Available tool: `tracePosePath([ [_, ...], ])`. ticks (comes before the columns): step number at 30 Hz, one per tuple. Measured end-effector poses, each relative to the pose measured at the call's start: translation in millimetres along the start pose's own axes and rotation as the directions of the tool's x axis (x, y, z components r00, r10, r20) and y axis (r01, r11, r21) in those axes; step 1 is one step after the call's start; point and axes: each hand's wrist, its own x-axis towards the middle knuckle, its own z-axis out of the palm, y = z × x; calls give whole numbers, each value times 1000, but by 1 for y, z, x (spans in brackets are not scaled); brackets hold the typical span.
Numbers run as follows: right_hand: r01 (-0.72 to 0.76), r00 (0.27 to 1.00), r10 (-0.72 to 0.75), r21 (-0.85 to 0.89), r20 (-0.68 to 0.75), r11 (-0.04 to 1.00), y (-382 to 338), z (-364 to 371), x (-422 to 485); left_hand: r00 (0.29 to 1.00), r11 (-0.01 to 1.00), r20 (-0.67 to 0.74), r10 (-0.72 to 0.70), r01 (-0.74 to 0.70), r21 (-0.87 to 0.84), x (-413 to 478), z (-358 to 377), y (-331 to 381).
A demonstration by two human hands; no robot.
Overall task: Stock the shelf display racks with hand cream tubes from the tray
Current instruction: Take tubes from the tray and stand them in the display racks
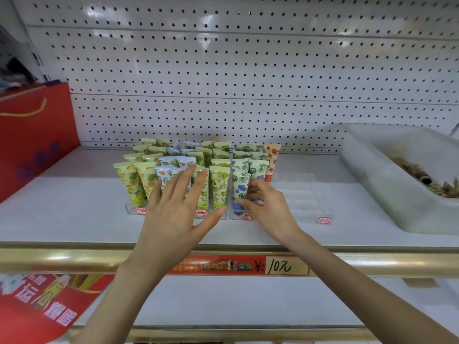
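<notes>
- The right hand [263,202], just right of the frame's centre, pinches a blue-flowered tube [240,188] between thumb and fingertips, low on its body, near the front of the right rack [308,207].
- The left hand [173,207], at centre, is spread flat with fingers apart and grasps nothing; its fingertips rest against the front tubes of the left rack [139,211], as if steadying them.
- The left rack, a clear plastic stand, holds rows of tubes: pineapple-print ones [129,183] at the left, orange-print ones [165,173] behind the left hand, green-grape ones [219,186] at the right.
- The right rack holds blue-flowered tubes at its left and a strawberry tube [271,160] beside them; its right lanes look empty.
- Small red price tags [324,220] sit on the racks' front edges.
- The tray [372,175], a white tub at the right edge of the frame, holds more stock, too blurred to identify.
- A red gift bag [37,135] stands at the left edge; a pegboard wall [248,70] fills the upper frame.
- A handwritten price label [285,265] sits on the shelf rail [74,258], below centre.
- Judgement: the tubes look light, soft and squeezable, with a glossy skin that may slip. They stand cap down, so a gentle pinch on the lower body near the stiffer cap seems best; neighbours would likely topple if knocked.
</notes>
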Motion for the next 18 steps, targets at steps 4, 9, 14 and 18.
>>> tracePosePath([
  [4,7,1000,-7,-4,-11,1000,-1,-4,-1,1000,1000,-10,3,-3,-9,-2,-4,0],
  [9,26,998,-27,-12,-52,1000,-8,-24,-5,1000,999,-12,-2,1,-37,3,-9,1],
  [14,110,990,-137,-402,-39,909,-20,-67,-18,1000,999,-30,3,-5,-39,20,-18,16],
  [18,150,984,-167,-758,55,634,-27,-101,-24,999,999,-32,22,-23,-38,41,-25,36],
])
